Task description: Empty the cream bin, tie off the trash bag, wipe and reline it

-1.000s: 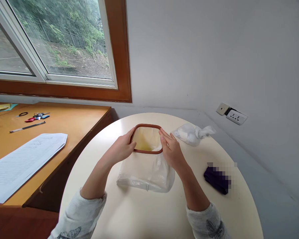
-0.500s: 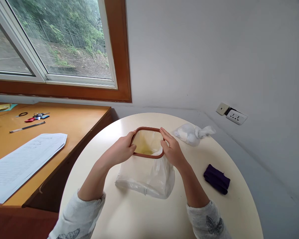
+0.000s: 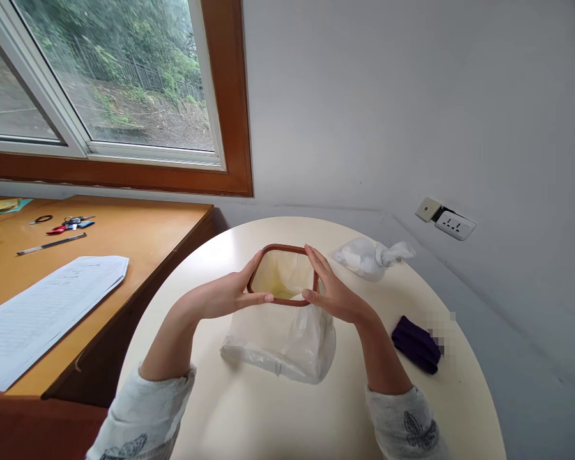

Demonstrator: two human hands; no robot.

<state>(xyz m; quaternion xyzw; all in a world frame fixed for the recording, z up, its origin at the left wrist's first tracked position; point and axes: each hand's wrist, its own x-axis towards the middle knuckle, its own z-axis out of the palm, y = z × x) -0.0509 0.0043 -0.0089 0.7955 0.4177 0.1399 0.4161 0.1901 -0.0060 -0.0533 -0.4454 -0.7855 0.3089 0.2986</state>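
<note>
A small trash bin with a brown rounded-square rim (image 3: 287, 301) stands on the round table, lined with a translucent white plastic bag (image 3: 280, 354). The bag hangs down outside the rim and spreads over the tabletop in front. Yellowish light shows inside the bin. My left hand (image 3: 230, 294) grips the left side of the rim, its thumb lying along the front edge. On the opposite side, my right hand (image 3: 333, 289) holds the rim with fingers up the right edge and thumb at the front right corner.
A knotted clear plastic bag (image 3: 361, 259) with white contents lies at the back right. Nearer on the right is a folded dark purple cloth (image 3: 416, 345). At left, a wooden desk (image 3: 158, 233) bears papers (image 3: 62, 313), a pen (image 3: 52, 244) and keys (image 3: 71, 223).
My left thumb has moved from the left edge onto the front of the rim. My right thumb has slid down toward the front corner. The bin has stayed in place.
</note>
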